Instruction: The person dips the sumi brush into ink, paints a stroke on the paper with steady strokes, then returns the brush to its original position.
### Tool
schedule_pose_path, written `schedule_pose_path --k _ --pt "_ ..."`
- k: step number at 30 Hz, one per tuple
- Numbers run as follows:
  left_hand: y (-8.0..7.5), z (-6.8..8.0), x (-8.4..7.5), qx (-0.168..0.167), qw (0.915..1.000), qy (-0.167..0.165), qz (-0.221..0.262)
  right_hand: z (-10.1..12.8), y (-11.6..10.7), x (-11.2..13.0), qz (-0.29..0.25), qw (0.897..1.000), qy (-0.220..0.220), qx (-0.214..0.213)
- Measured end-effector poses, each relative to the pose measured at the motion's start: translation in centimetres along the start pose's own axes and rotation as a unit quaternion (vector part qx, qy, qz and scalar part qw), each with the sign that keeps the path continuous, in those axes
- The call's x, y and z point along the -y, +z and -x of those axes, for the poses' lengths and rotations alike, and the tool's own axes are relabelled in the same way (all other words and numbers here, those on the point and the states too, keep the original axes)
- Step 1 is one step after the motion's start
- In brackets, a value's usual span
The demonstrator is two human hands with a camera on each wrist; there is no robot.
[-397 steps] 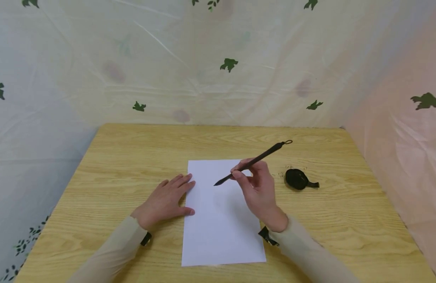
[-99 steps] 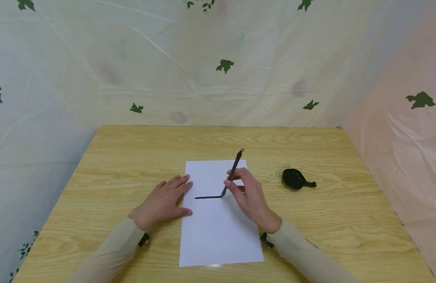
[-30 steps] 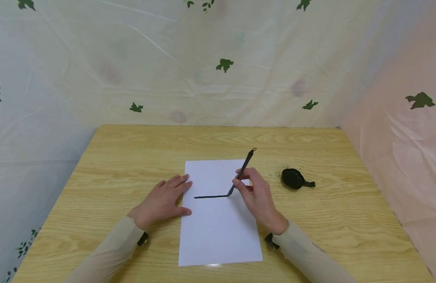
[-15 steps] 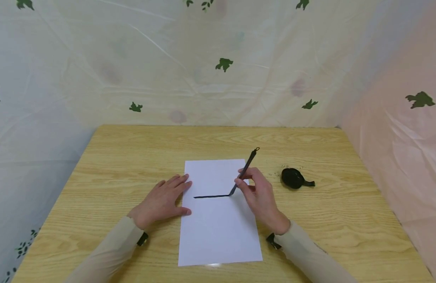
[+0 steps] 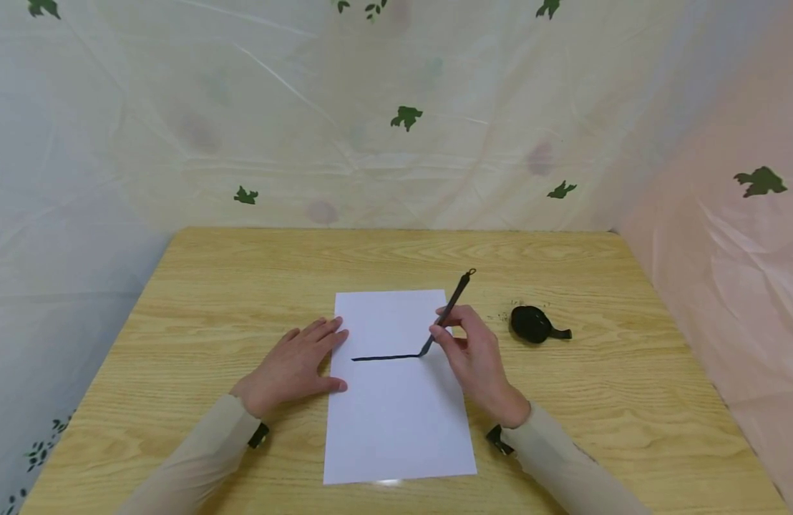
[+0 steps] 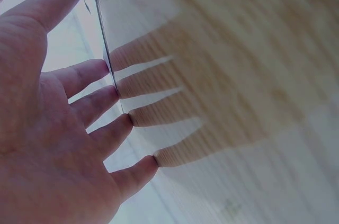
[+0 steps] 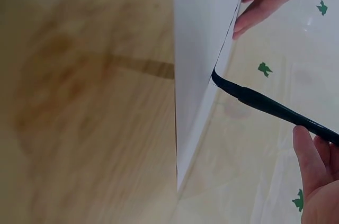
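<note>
Looking down from the head view, your right hand [image 5: 477, 357] pinches the brush [image 5: 449, 311], its tip on the paper [image 5: 396, 422] at the black stroke's [image 5: 383, 357] end; your left hand [image 5: 293, 368] lies flat, fingers straight, on the paper's edge. An ink dish [image 5: 532, 323] holding black ink sits on the bench [image 5: 197, 300] beside it. Left wrist view: straight fingers [image 6: 90, 75] press down. Right wrist view: the brush tip [image 7: 217, 78] touches paper.

Wood, paper and thin plastic sheeting

The table [image 5: 210, 300] is pale wood-grain, smooth with a soft sheen; the paper sheet [image 5: 396, 429] is white and matt; the brush [image 5: 449, 312] looks dark and slightly glossy, the ink dish [image 5: 530, 323] glossy black; the backdrop sheeting [image 5: 371, 143] is creased, translucent plastic.
</note>
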State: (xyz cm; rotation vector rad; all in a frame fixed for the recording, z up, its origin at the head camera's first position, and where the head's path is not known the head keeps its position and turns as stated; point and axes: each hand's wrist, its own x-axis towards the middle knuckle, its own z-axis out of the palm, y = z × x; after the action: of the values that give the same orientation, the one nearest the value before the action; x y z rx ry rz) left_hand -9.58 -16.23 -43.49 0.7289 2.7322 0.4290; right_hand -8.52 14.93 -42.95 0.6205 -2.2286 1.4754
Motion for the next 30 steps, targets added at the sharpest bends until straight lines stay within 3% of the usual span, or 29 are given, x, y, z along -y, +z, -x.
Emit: schedule_pose_path --k 30 --pt "-0.10 -0.17 -0.13 0.002 0.9999 -0.001 -0.012 0.20 -0.85 -0.29 0.018 1.000 0.012 -0.018"
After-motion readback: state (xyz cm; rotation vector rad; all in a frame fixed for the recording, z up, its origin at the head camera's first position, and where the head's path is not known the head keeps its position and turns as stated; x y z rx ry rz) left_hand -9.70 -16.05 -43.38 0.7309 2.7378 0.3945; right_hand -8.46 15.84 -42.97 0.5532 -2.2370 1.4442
